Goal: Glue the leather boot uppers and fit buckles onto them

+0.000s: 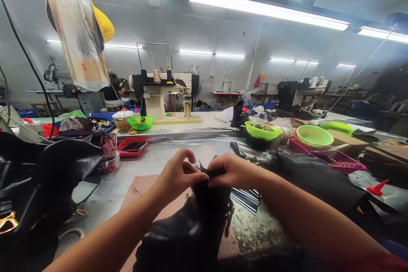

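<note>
A black leather boot upper (pixel 188 229) with a small metal buckle on its right side stands in front of me, its lower part running out of view. At its top edge my right hand (pixel 231 170) is closed, pinching the leather between thumb and fingers. Opposite it, my left hand (pixel 178 170) has its thumb on the same edge, with the index finger arched above and the other fingers partly hidden. A thin dark flap sticks up between both hands. Beneath the upper lies a pinkish-brown board (pixel 143 187).
More black leather uppers (pixel 60 165) rise at the left. A red tray (pixel 132 148) holds a phone. Striped strips (pixel 247 199) lie right of my hands, near dark material (pixel 318 178). Green baskets (pixel 263 131) and a sewing machine (pixel 165 93) stand farther back. A person sits in the left background.
</note>
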{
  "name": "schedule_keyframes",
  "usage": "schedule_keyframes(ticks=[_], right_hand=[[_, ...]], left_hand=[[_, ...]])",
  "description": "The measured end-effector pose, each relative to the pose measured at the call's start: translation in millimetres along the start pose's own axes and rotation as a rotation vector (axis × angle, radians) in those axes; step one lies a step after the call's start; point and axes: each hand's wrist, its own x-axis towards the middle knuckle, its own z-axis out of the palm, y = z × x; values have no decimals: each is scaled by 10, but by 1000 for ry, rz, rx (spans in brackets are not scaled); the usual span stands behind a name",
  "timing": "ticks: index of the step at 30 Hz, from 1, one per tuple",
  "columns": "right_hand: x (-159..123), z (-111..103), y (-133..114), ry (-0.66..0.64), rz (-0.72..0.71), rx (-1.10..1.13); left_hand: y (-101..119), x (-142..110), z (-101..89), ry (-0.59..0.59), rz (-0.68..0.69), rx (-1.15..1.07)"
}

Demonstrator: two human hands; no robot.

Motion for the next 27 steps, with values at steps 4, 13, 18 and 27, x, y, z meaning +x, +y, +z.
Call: schedule_keyframes(ticks=[4,13,18,27], right_hand=[[-12,-11,-5,53,-55,103],[-9,23,25,126,19,85],[-10,40,-17,80,72,-16],[-90,14,-87,-44,35,-122]], left_hand=[[-41,2,-58,-24,-67,-163],[-39,3,-85,-174,-50,-202],[47,-37,-100,-366,1,-44],[-48,-71,-194,-391,-16,-77]])
